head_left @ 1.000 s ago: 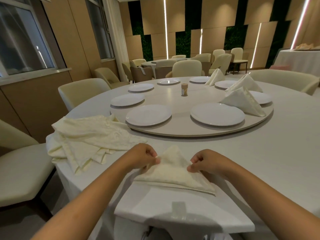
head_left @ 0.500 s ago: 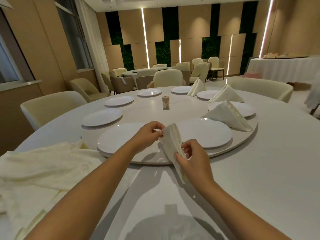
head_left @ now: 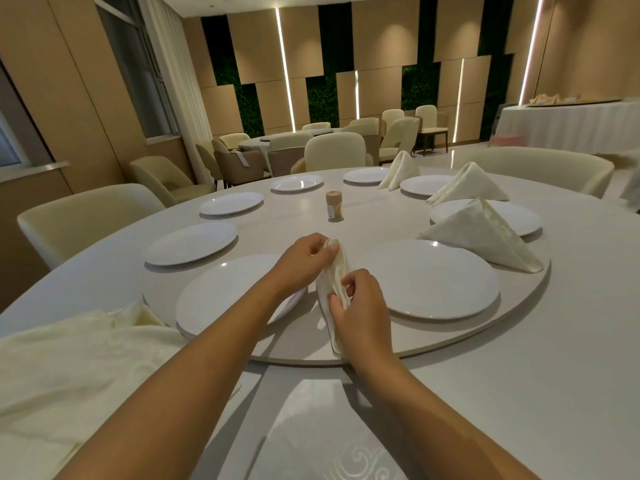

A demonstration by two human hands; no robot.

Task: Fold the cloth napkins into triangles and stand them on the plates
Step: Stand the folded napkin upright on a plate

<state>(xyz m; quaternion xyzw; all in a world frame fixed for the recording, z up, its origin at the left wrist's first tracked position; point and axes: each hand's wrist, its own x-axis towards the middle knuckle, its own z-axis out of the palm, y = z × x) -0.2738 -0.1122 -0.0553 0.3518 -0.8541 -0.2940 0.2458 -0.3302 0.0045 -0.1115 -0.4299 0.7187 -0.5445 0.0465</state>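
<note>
Both hands hold the folded napkin (head_left: 334, 271) upright over the turntable (head_left: 450, 336), between two bare plates: my left hand (head_left: 304, 259) pinches its top corner, my right hand (head_left: 360, 306) grips lower down. To stand it well on the right plate (head_left: 433, 278), I'd spread the base so the two sides brace each other, like the finished napkin (head_left: 481, 235) beyond. Half a second ago the hands sat slightly apart; now they've closed together.
</note>
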